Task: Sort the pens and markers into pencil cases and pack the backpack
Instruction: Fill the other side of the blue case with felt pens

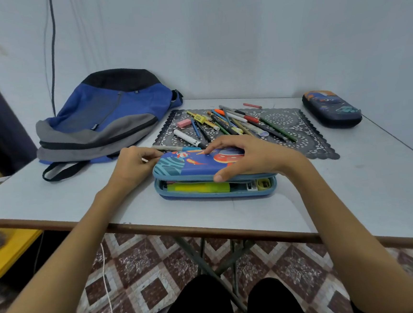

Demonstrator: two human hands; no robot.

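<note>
A person is sitting at a pale counter (352, 181) with a blue pencil case (189, 166), printed with rockets and planets, lying near the front edge. The case is standing slightly ajar, its lid lifted just enough at the front that a yellow highlighter (198, 189) is showing inside the lower half. The right hand (248, 157) is lying over the lid and gripping it, bent fingers reaching across the top and the thumb pressing on the lid's front rim. The left hand (132, 164) is sitting at the case's left end with its fingers curled, pinching a small pale tab (144, 159); whether that is the zip pull cannot be told. Just behind the case a grey-barrelled pen (172, 148) is lying across the near edge of a dark lace placemat (297, 123). On the mat a loose pile of pens and markers (225, 123) is lying crisscrossed, with a white marker (187, 138) and a pink eraser (184, 123) at its left side. A red pen (252, 105) is lying on the counter just beyond the mat. A blue, grey and black backpack (102, 115) is lying flat at the back left corner, one strap trailing toward the front. A dark navy pencil case (331, 109) is sitting zipped at the far right, well apart from the hands.
</note>
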